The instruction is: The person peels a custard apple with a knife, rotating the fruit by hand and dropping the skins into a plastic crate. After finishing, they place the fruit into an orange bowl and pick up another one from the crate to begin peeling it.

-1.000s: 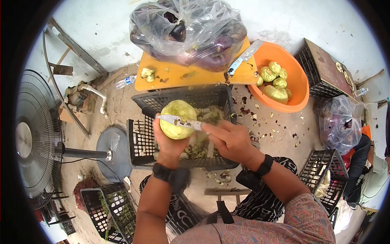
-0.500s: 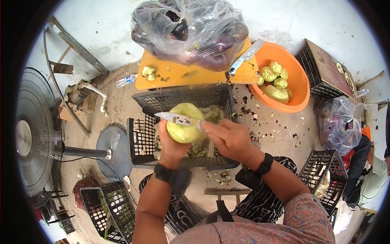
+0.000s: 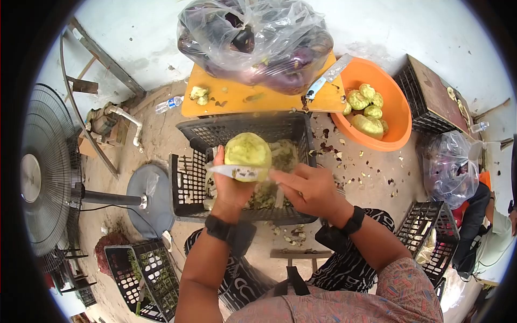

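A pale green, peeled round eggplant (image 3: 249,151) rests in my left hand (image 3: 230,195), which cups it from below and the left side. My right hand (image 3: 312,191) is closed around the handle of a knife (image 3: 240,173). The blade lies across the lower front of the eggplant, pointing left, with dark bits stuck to it. Both hands are above a black plastic crate (image 3: 237,216) that holds pale peelings (image 3: 283,156).
Behind the crate, an orange board (image 3: 226,105) bears a bag of purple eggplants (image 3: 258,48) and a cleaver (image 3: 329,76). An orange basin (image 3: 396,129) holds several peeled eggplants. A fan (image 3: 48,167) stands left; crates (image 3: 431,231) and a seated person (image 3: 493,237) are at right.
The knife has moved down the eggplant, from across its upper part to its lower front. My right hand has lowered with it. The eggplant appears slightly turned in my left hand.
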The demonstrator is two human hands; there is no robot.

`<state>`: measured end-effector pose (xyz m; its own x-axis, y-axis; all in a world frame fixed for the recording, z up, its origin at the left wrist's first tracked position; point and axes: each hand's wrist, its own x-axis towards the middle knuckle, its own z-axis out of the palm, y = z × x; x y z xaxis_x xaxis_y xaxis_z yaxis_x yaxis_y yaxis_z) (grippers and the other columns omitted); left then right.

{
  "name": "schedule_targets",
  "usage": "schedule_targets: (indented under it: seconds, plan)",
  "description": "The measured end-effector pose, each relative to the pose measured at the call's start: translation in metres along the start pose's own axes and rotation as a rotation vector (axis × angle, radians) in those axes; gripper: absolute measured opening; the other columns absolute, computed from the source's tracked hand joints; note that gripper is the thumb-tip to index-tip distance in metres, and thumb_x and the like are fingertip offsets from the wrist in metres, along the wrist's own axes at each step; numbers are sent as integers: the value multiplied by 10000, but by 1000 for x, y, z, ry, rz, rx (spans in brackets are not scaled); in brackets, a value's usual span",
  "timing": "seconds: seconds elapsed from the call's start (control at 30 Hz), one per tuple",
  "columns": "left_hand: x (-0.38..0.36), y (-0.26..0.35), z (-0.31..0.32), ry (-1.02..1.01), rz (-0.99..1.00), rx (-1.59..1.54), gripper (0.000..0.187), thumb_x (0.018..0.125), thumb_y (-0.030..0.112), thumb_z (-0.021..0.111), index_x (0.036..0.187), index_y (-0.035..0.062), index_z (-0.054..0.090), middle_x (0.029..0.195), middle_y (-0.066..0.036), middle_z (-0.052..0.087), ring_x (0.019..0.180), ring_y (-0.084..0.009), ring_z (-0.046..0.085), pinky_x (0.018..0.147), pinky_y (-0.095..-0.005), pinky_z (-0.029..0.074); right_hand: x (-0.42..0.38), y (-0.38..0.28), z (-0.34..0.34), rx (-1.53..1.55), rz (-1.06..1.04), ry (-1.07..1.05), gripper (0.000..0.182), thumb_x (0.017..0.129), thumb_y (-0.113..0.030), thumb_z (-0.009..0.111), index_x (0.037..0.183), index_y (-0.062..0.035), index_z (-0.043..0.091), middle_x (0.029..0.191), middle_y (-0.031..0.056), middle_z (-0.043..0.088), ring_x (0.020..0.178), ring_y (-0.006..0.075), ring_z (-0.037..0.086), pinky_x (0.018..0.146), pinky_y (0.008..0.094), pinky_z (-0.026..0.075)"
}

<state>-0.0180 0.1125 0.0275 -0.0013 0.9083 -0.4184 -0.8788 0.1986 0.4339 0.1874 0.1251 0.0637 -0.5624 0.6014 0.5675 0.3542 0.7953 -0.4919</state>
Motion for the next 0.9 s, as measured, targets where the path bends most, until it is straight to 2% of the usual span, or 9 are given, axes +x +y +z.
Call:
schedule_targets:
  seconds: [0.1,0.17,0.3,0.37,0.5,0.63,0.7,0.9]
  plan:
    - [2,0,-4,-18,18,15,693,906,660,355,1304,122,535,1253,-114,599,1117,-312,590,961,-536,454,0,0,1,-55,-43,-1,342,793,-148,720,1127,-218,694,639,16,500,511,197,535,436,329,424]
    - [-4,1,2,-24,-7,14,614,955,572,349,1293,98,545,1278,-93,586,1171,-276,549,991,-442,428,1,0,1,-52,-41,8,342,793,-154,722,1127,-220,693,636,13,494,508,196,530,436,329,424]
    - [-5,0,4,2,-38,38,611,956,568,350,1296,98,541,1286,-95,581,1172,-274,549,992,-439,428,1,0,0,-78,-56,12,341,793,-169,726,1128,-223,692,638,9,493,510,192,529,433,326,422]
    - [-1,-3,0,7,-13,55,666,919,630,367,1296,111,547,1258,-105,600,1133,-297,587,946,-477,471,1,0,0,-83,-55,13,343,791,-174,729,1128,-226,692,639,7,492,511,191,528,433,326,422]
    - [-2,-4,3,-3,-2,62,659,922,616,371,1299,105,544,1265,-114,595,1134,-296,585,951,-478,469,2,-1,0,-106,-45,4,343,793,-182,727,1130,-234,692,640,2,499,522,190,536,436,322,426]
    - [-1,-8,0,-12,2,102,649,924,600,375,1302,100,541,1260,-124,593,1136,-296,580,969,-473,459,4,-2,0,-83,-30,8,338,801,-182,719,1133,-239,690,642,-1,509,530,189,544,439,321,430]
    - [1,-11,-4,-21,-3,121,648,924,598,376,1302,98,540,1256,-126,593,1139,-297,577,976,-474,454,6,-3,-1,-75,-55,25,337,759,-120,732,1086,-201,721,640,5,519,491,190,540,436,313,431]
    - [-2,1,4,14,-30,73,631,928,600,356,1284,120,560,1236,-105,606,1114,-290,583,917,-435,474,1,3,-1,-78,-31,20,358,753,-110,736,1097,-209,718,649,13,530,497,201,544,433,316,430]
